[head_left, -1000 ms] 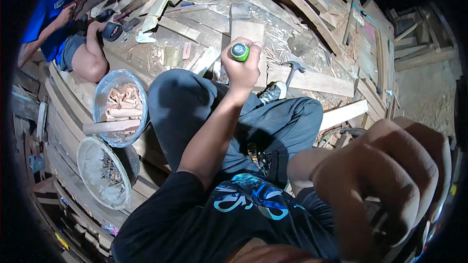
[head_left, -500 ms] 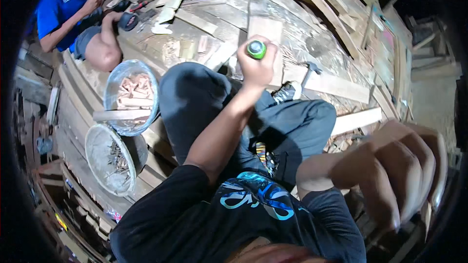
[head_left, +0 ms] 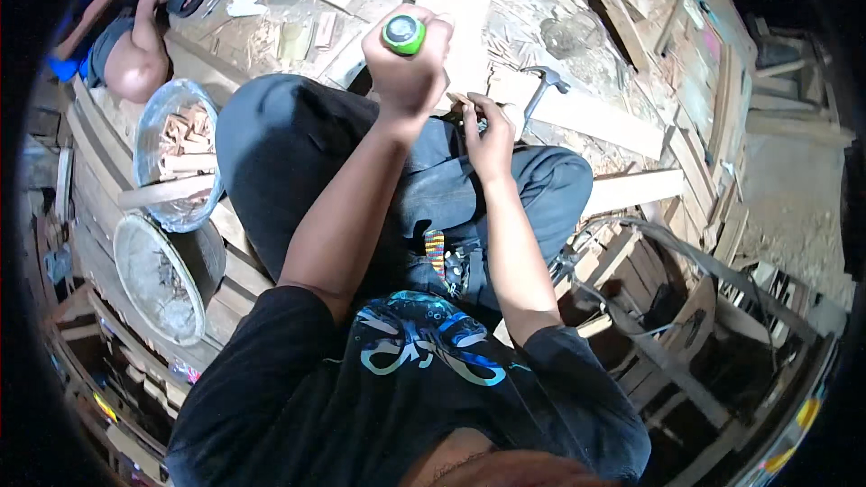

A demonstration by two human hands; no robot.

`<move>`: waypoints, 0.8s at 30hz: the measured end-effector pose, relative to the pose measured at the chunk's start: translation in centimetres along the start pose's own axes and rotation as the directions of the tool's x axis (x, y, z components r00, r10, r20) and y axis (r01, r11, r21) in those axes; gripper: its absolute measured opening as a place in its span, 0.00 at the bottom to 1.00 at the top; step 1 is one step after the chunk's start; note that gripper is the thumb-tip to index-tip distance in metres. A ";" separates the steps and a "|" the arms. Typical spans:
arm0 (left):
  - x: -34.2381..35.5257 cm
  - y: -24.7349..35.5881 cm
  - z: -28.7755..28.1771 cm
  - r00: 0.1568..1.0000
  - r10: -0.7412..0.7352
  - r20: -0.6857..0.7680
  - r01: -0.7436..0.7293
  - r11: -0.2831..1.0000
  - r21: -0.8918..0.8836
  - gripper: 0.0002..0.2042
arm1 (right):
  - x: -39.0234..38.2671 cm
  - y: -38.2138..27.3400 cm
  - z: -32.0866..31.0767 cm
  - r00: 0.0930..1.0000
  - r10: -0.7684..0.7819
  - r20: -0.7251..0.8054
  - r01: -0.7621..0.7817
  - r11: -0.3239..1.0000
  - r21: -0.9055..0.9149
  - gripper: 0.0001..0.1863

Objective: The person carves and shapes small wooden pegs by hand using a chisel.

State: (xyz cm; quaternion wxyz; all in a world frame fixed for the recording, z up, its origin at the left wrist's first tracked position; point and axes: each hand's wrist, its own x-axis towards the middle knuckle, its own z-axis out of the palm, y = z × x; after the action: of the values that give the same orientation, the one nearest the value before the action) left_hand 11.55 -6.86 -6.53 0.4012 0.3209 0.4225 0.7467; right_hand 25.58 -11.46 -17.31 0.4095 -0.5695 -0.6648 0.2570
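My left hand (head_left: pixel 406 68) is closed in a fist round an upright green-handled tool (head_left: pixel 403 34). Only the round grey-and-green butt of its handle shows; the working end is hidden below the fist. A pale wooden board (head_left: pixel 456 4) lies just beyond that hand. Close by on the right, my right hand (head_left: pixel 492 140) has thumb and fingers pinched on what looks like a small wood piece (head_left: pixel 460 99). To its right a claw hammer (head_left: pixel 544 81) rests on a long plank (head_left: pixel 595 117), head pointing away.
At left stand a blue bucket (head_left: pixel 140 140) of wood offcuts and a grey bucket (head_left: pixel 124 257) with dark thin bits inside. Another person's bare knee (head_left: pixel 135 77) shows at the upper left. Chips and planks litter the floor. A wooden frame (head_left: pixel 667 361) stands at lower right.
My right hand has come down from near the camera at right to beside the left hand, now pinching. My left hand still grips the green-handled tool. The view has shifted to the right.
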 end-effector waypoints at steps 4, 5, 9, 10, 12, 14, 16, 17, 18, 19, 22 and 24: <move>0.1 -1.2 -0.6 1.000 0.022 0.010 -0.023 0.999 0.040 0.05 | 0.1 0.8 1.1 0.994 0.080 0.080 -0.083 0.996 0.034 0.06; 0.1 -1.3 -0.6 0.999 0.041 0.026 -0.041 0.999 0.012 0.05 | 0.1 1.3 1.3 0.996 0.052 0.071 -0.050 0.998 -0.029 0.06; -0.4 -0.3 -0.5 0.998 -0.016 0.058 0.017 1.000 -0.026 0.07 | -0.1 0.9 1.3 0.998 -0.044 0.036 0.044 0.999 -0.015 0.06; -0.5 0.1 -0.3 0.997 0.005 0.075 -0.005 1.000 -0.002 0.07 | 0.0 0.7 1.3 0.997 -0.065 0.035 0.065 0.998 -0.019 0.06; -0.7 0.4 -0.1 0.993 0.047 0.111 -0.051 0.998 0.042 0.07 | -0.1 0.9 1.3 0.997 -0.057 0.053 0.060 0.997 -0.056 0.05; -1.0 -0.8 0.1 0.975 0.080 0.209 -0.119 0.976 0.182 0.05 | 0.0 0.5 1.0 0.994 -0.084 0.065 0.089 0.993 -0.073 0.05; -1.2 -1.1 0.2 0.965 0.010 0.262 -0.072 0.971 0.227 0.06 | 0.0 0.4 1.0 0.994 -0.088 0.067 0.092 0.994 -0.067 0.05; -1.1 -1.2 0.2 0.965 0.013 0.261 -0.074 0.971 0.226 0.06 | 0.1 0.5 1.0 0.994 -0.091 0.066 0.095 0.993 -0.064 0.06; -0.8 -1.1 0.1 0.973 0.030 0.228 -0.077 0.977 0.200 0.06 | 0.1 0.5 0.9 0.993 -0.095 0.065 0.099 0.993 -0.065 0.06; -0.6 -1.0 0.0 0.979 0.046 0.196 -0.081 0.981 0.175 0.06 | 0.0 0.5 1.0 0.994 -0.100 0.047 0.102 0.993 -0.061 0.06; -0.6 0.3 -0.3 0.953 0.124 0.275 -0.187 0.958 0.216 0.06 | -0.2 0.5 1.1 0.994 -0.103 0.028 0.105 0.993 -0.061 0.06; -1.7 -2.0 -0.4 0.956 0.113 0.272 -0.165 0.970 0.178 0.05 | -0.1 0.0 1.1 0.996 -0.076 0.055 0.081 0.992 -0.094 0.06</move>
State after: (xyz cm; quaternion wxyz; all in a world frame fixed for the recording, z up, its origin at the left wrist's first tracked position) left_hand 12.66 -7.82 -8.67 0.3652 0.4834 0.4151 0.6787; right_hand 24.66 -11.44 -17.96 0.3745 -0.5551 -0.7085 0.2230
